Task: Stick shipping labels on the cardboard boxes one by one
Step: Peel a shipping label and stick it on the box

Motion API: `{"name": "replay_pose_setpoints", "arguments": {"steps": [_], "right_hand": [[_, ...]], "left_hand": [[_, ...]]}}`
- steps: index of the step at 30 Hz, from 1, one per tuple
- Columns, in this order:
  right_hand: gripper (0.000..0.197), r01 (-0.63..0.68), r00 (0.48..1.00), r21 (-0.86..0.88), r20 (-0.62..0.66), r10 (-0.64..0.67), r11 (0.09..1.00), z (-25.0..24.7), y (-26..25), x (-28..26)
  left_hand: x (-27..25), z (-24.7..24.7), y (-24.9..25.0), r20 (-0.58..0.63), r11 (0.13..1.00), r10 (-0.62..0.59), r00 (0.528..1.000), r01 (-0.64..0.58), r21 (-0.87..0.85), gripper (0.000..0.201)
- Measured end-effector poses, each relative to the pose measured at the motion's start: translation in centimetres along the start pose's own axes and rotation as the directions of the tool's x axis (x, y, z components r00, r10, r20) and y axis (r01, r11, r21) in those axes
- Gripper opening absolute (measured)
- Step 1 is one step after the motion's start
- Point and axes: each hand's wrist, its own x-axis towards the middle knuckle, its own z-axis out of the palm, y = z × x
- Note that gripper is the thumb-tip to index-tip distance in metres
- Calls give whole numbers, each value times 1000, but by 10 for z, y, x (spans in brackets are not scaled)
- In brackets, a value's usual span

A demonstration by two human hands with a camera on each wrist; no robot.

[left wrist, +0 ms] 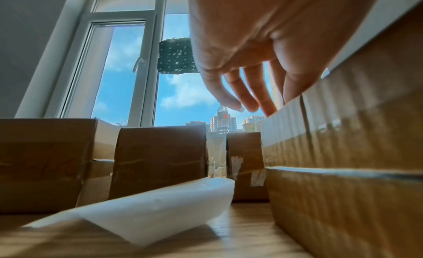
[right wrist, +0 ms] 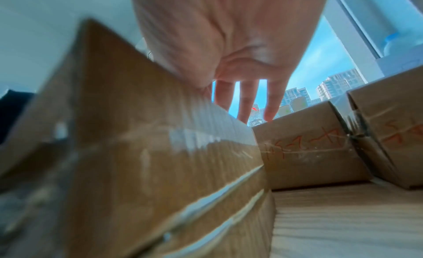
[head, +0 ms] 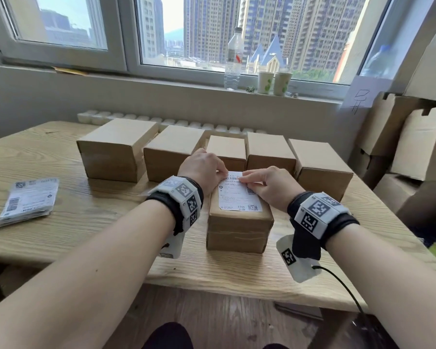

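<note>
A small taped cardboard box [head: 239, 230] stands on the wooden table [head: 86, 222] in front of me. A white shipping label [head: 237, 197] lies flat on its top. My left hand [head: 220, 171] presses the label's far left corner with straight fingers. My right hand [head: 247, 178] presses along the label's far edge, index finger stretched out. In the left wrist view the left hand [left wrist: 247, 62] reaches down onto the box [left wrist: 354, 153]. In the right wrist view the right hand [right wrist: 240, 62] lies over the blurred box [right wrist: 137, 153].
Several unlabelled boxes [head: 116, 147] stand in a row just behind. A stack of labels [head: 28, 197] lies at the left. A curled white backing sheet [left wrist: 146, 207] lies beside my left wrist. Large cartons [head: 413, 142] are piled at the right; a bottle [head: 233, 59] and cups [head: 275, 83] stand on the sill.
</note>
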Motion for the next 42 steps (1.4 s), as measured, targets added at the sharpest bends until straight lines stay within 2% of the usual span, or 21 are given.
{"name": "replay_pose_setpoints", "arguments": {"steps": [3, 6, 8, 11, 13, 14, 17, 20, 24, 27, 29, 33, 36, 39, 42], "right_hand": [[32, -13, 997, 43, 82, 9, 999, -4, 6, -5], [42, -37, 983, 112, 182, 16, 993, -9, 10, -8], [54, -37, 971, 121, 237, 8, 992, -12, 11, -9], [77, -29, 947, 82, 322, 1, 996, -14, 10, -11], [87, -28, 931, 64, 364, 2, 998, -14, 11, -13], [88, -27, 932, 65, 363, 2, 998, -14, 10, -13], [78, -77, 963, 135, 268, 39, 988, -12, 11, -9], [53, -114, 986, 165, 143, 91, 980, -10, 12, -1], [22, -129, 991, 207, -1, 132, 970, -6, 13, 11], [10, -127, 987, 242, -62, 146, 962, -4, 15, 16], [11, -137, 985, 227, -72, 156, 964, -5, 15, 18], [21, -138, 988, 149, -48, 146, 979, -4, 14, 18], [24, -123, 992, 68, -17, 125, 990, -5, 12, 15], [31, -126, 992, 10, 29, 126, 992, -6, 9, 11], [46, -155, 982, -18, 106, 156, 988, -8, 9, 6]], "left_hand": [[-2, -5, -2, 65, 1000, -1, 998, 0, 14, 30], [-3, -10, -7, 235, 997, -9, 972, 27, -74, 55], [-2, -17, -8, 372, 993, 6, 928, 39, -115, 75], [-1, -26, -6, 558, 998, 42, 829, -5, -69, 102], [-3, -26, -7, 640, 998, 57, 766, -32, -51, 118], [-5, -26, -8, 658, 998, 62, 751, -26, -64, 123], [-7, -26, -9, 639, 995, 70, 766, -9, -98, 122], [-7, -26, -9, 573, 993, 66, 817, 4, -119, 97], [-6, -19, -16, 446, 960, 45, 894, 85, -268, 68], [-5, -16, -16, 326, 940, 12, 945, 101, -327, 44], [-2, -15, -17, 284, 942, -12, 959, 107, -320, 37], [-2, -13, -17, 317, 939, -27, 948, 133, -317, 42], [-3, -16, -17, 380, 935, -19, 925, 151, -320, 60], [-5, -20, -18, 483, 949, -21, 875, 170, -267, 83], [-7, -22, -19, 593, 960, -25, 805, 186, -211, 101]]}}
